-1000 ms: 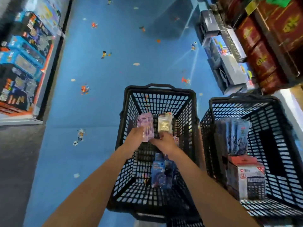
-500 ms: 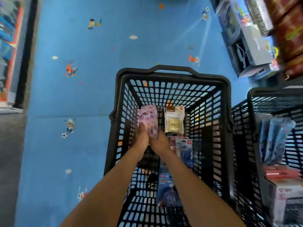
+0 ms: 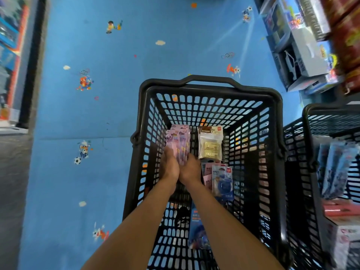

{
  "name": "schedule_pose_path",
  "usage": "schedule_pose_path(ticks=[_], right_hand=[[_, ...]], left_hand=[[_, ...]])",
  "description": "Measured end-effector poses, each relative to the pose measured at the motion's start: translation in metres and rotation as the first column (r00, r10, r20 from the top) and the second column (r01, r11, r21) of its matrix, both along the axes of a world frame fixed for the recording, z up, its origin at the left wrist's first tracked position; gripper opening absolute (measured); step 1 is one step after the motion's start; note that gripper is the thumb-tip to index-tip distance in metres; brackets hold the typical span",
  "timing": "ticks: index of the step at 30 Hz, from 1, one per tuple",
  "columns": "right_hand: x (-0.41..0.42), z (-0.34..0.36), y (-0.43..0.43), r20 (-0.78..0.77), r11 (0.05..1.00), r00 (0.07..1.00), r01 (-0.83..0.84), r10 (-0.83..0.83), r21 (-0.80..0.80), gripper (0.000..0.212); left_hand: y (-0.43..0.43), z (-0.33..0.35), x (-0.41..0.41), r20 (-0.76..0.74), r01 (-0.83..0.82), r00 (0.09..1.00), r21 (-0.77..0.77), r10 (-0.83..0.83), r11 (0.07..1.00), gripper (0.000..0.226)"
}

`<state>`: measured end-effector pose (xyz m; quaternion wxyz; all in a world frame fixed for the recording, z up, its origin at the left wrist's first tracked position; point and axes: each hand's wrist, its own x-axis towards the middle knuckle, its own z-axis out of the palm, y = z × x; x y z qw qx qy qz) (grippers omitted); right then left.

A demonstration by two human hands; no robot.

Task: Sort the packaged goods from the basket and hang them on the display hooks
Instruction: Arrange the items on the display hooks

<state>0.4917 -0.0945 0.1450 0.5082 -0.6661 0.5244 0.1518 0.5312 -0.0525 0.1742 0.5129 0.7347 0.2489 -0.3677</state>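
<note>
A black plastic basket (image 3: 211, 88) stands on the blue floor below me. Both my hands reach into it. My left hand (image 3: 169, 165) and my right hand (image 3: 190, 168) together grip a stack of pink-purple packets (image 3: 178, 139) from its lower end. To the right of the stack, a clear packet with cream-yellow blocks (image 3: 210, 143) stands against the basket's far wall. Below it lie pink packets (image 3: 207, 173) and a blue-and-white carded item (image 3: 223, 182). Another blue packet (image 3: 198, 228) lies lower in the basket, partly hidden by my right forearm.
A second black basket (image 3: 319, 121) stands at the right, holding blue packets (image 3: 335, 168) and red-and-white boxes (image 3: 342, 217). Shelves with boxed goods (image 3: 303, 49) line the upper right. A toy display (image 3: 9, 55) lines the left edge. Blue patterned floor (image 3: 97, 114) lies between.
My right hand let go of the cream-yellow packet, which now stands in the basket, and joined my left hand on the pink-purple stack. My view moved closer over the basket.
</note>
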Motion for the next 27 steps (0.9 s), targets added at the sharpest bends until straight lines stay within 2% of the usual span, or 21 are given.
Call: schedule_pose_path(ticks=[3,9,17,22,27], right_hand=[[-0.004,-0.016,-0.001,0.012,1.0,1.0,0.019,-0.019,-0.007,0.083],[0.002,0.025,-0.013,0.074,0.999,0.997,0.031,-0.033,0.034,0.043],[-0.004,0.024,-0.009,0.074,0.998,0.995,0.061,-0.063,0.025,0.029],[-0.009,0.025,-0.011,0.123,0.989,0.983,0.128,-0.136,0.068,0.033],[-0.009,0.022,-0.004,0.138,0.985,0.977,0.154,-0.164,0.078,0.059]], left_hand=[[-0.001,-0.004,-0.002,0.017,-0.006,1.0,0.003,0.006,1.0,0.07],[-0.007,-0.001,-0.004,0.032,-0.027,0.999,0.05,0.025,0.998,0.063],[-0.007,-0.003,-0.005,0.021,-0.009,1.0,0.07,0.007,0.997,0.065],[-0.006,0.0,-0.005,0.004,-0.008,1.0,0.065,0.007,0.998,0.065],[-0.002,0.003,-0.002,0.007,-0.024,1.0,0.04,0.024,0.999,0.059]])
